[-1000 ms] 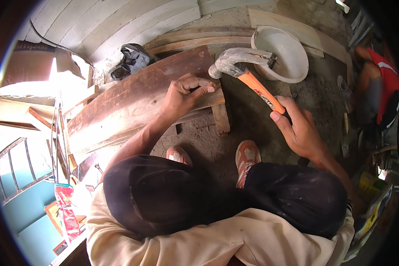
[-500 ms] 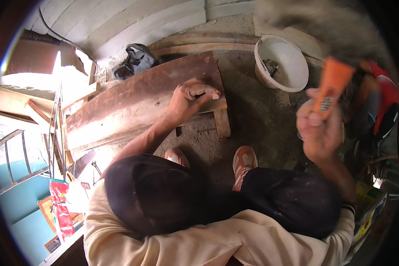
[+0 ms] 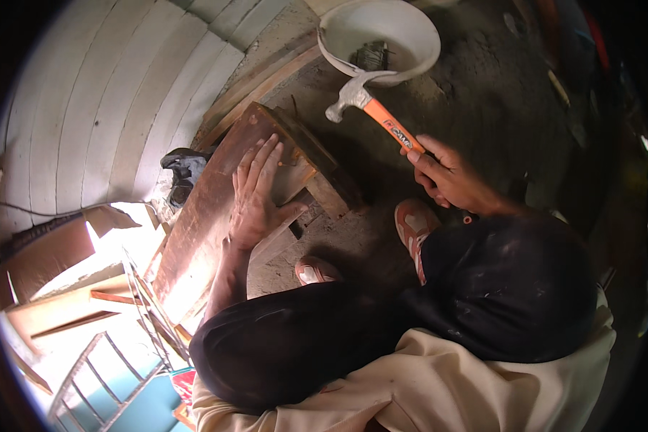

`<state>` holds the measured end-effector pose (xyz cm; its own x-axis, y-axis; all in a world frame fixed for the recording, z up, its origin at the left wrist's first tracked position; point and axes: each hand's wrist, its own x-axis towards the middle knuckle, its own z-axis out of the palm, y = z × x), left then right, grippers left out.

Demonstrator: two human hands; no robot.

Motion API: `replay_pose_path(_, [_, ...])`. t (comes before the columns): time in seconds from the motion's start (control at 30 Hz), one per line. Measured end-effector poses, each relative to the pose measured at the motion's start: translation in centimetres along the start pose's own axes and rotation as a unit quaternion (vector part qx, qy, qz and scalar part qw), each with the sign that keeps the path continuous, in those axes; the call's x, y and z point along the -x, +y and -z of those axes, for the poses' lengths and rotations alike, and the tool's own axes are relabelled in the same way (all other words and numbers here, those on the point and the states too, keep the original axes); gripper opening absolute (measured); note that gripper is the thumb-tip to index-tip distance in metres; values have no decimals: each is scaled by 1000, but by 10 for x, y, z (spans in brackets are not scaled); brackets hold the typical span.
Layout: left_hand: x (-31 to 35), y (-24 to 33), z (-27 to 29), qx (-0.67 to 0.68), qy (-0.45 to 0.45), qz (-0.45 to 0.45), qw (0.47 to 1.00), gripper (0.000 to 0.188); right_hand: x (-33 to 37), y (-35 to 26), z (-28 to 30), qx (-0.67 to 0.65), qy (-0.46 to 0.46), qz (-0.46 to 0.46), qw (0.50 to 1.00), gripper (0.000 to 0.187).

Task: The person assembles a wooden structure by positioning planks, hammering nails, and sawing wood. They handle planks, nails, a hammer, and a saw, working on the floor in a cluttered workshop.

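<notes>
My left hand (image 3: 252,205) lies with its fingers stretched out on the top of a brown wooden bench (image 3: 198,212), near the bench's far end. Close to those fingertips a small thin nail-like piece (image 3: 286,164) shows at the end of the board. My right hand (image 3: 445,173) is wrapped round the orange handle of a claw hammer (image 3: 390,124). The grey metal head points left and hangs in the air to the right of the bench end, apart from the wood. Part of the handle is hidden in my palm.
A whitish basin (image 3: 428,43) with a dark heap of thin metal pieces (image 3: 372,56) stands beyond the hammer. A black plastic bag (image 3: 186,169) lies between bench and plank wall (image 3: 86,108). Cardboard (image 3: 47,252) and a metal frame (image 3: 97,381) are at left.
My left hand has gone from pinched fingers at the bench end to lying flat. The hammer, raised and blurred before, is lower and nearer the bench. The view has turned.
</notes>
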<state>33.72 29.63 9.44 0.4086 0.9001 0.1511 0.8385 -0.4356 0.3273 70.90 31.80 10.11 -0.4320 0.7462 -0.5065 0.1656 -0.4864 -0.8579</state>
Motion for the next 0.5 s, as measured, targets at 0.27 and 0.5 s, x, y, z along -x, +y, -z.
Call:
replay_pose_path(0.27, [-18,6,-14,22,-14,33,999,132,-3,46,13,-88,-85,-59,991,31])
replay_pose_path(0.5, [-18,7,-15,22,-23,47,998,134,-8,58,16,67,-9,115,991,27])
